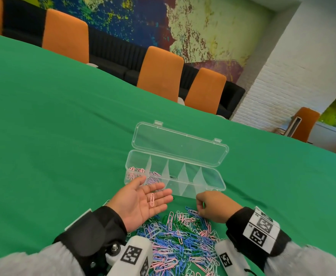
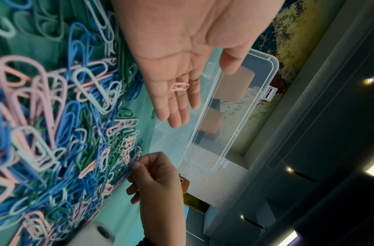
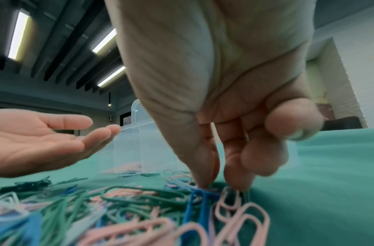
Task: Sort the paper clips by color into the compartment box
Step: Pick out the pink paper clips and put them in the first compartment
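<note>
Paper clips (image 1: 183,242), pink, blue, green and white, lay heaped just before the clear compartment box (image 1: 213,188). Left hand (image 1: 141,202) lay flat, palm up, one pink clip (image 1: 152,199) resting on it; right hand (image 1: 215,208) fingertips (image 3: 205,179) pinched into the heap.

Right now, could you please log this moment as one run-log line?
left hand: open, pink clip on fingers | right hand: picking at pile | box: lid open
</note>
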The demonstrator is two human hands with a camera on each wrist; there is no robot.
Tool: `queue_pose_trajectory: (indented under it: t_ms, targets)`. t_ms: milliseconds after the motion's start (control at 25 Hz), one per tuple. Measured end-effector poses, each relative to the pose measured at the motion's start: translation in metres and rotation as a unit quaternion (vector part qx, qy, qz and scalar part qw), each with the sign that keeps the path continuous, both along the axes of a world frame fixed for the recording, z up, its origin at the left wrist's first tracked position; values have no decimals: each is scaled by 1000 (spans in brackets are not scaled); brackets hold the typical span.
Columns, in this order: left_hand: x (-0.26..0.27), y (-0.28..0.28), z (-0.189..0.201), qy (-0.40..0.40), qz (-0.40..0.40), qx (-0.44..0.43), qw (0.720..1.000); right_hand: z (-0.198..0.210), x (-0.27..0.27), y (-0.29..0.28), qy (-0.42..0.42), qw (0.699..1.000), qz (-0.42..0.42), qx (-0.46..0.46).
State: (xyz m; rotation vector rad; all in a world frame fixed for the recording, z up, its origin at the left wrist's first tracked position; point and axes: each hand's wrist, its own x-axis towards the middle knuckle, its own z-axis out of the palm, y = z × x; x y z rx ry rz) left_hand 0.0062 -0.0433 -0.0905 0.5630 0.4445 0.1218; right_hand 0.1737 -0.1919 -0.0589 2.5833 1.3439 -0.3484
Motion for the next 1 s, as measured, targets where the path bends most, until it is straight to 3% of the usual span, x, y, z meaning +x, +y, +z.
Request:
queue_pose_trajectory:
  t_ms: [240, 480, 720, 1000]
  targets:
    - [0, -2, -1, 10, -7, 9, 1000, 8, -3, -11, 4, 1000, -6, 30]
    - [0, -1, -1, 11, -5, 10, 1000, 6, 1, -13, -84, 994, -62, -13]
    - [0, -1, -2, 11, -6, 9, 1000, 4, -9, 2, 9, 1000, -10, 22]
    - [2, -2, -3, 9, -15, 9, 1000, 1, -6, 5, -11, 999, 8, -29]
